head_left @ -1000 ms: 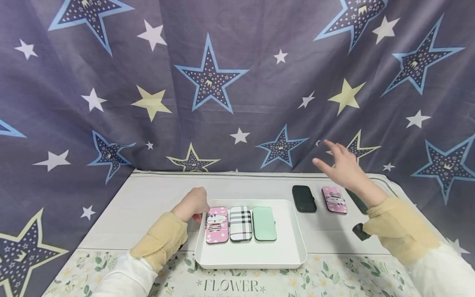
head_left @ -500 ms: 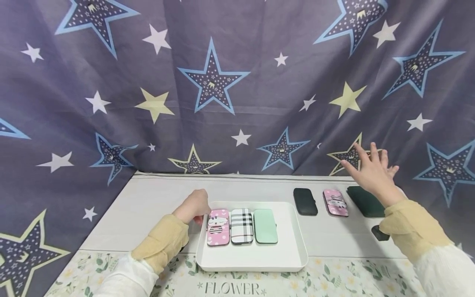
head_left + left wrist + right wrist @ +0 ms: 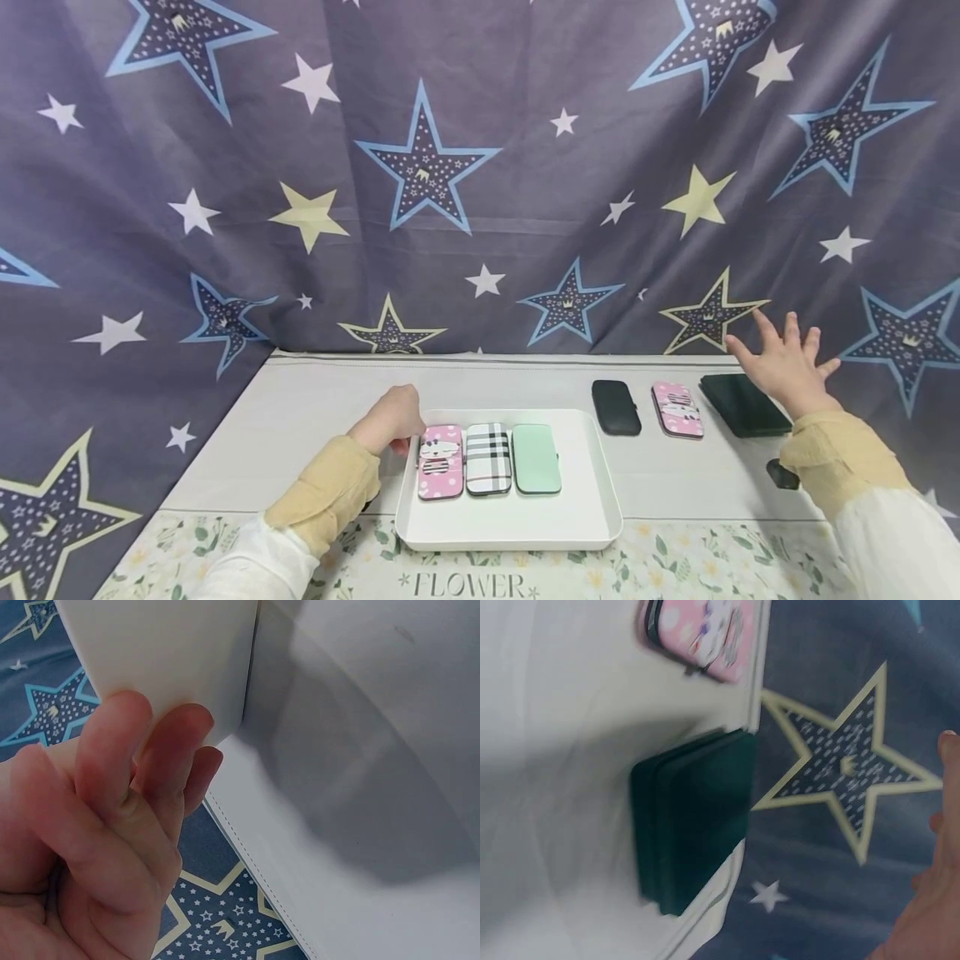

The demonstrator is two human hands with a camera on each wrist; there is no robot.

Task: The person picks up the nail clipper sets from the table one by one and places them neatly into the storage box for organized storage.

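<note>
A white tray (image 3: pixel 585 517) holds a pink cartoon case (image 3: pixel 440 462), a plaid case (image 3: pixel 488 458) and a mint-green case (image 3: pixel 536 459), side by side. My left hand (image 3: pixel 392 417) grips the tray's left rim; in the left wrist view its curled fingers (image 3: pixel 112 750) touch the tray's outer wall (image 3: pixel 165 652). With fingers spread, my right hand (image 3: pixel 791 367) hovers above and behind a dark green case (image 3: pixel 742 404), touching nothing. That dark green case (image 3: pixel 697 817) lies shut in the right wrist view, clear of the hand.
Right of the tray lie a black case (image 3: pixel 617 407) and another pink cartoon case (image 3: pixel 677 409). A star-patterned curtain (image 3: pixel 480 233) hangs behind the table. Flower-printed cloth (image 3: pixel 675 554) covers the table's front.
My right hand has moved right and slightly down, past the second pink case, uncovering the dark green case. My left hand stays at the tray's rim.
</note>
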